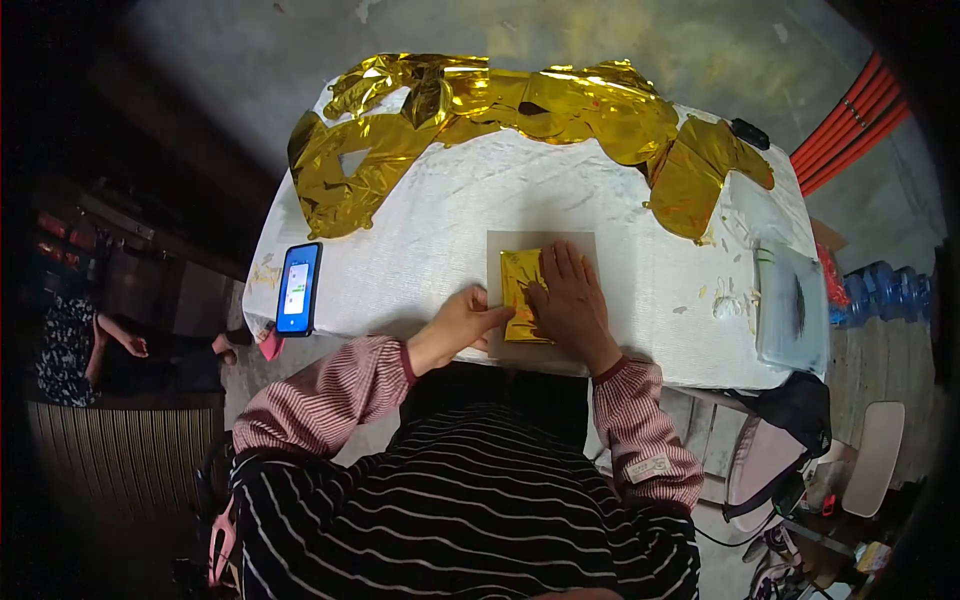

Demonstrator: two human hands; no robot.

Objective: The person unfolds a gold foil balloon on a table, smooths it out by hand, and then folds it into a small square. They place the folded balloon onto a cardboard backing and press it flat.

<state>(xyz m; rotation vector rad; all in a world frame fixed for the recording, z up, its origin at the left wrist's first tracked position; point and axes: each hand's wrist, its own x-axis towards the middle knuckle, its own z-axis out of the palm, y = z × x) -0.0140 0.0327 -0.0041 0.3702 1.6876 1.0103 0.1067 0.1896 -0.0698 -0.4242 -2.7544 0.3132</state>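
Observation:
A folded piece of gold foil (519, 270) lies on a grey square sheet (540, 240) near the table's front edge. Flat on the foil's right side, my right hand (572, 305) presses down with its fingers stretched out. My left hand (455, 325) is at the foil's left edge, its thumb on that edge and its other fingers curled. The curled fingertips are partly hidden.
Large shiny gold foil balloons (590, 110) spread along the back of the white table (440, 230). A lit phone (297, 290) lies at left, a clear plastic bag (790, 310) at right. A black object (750, 133) sits at the back right corner. Another person (75, 345) is far left.

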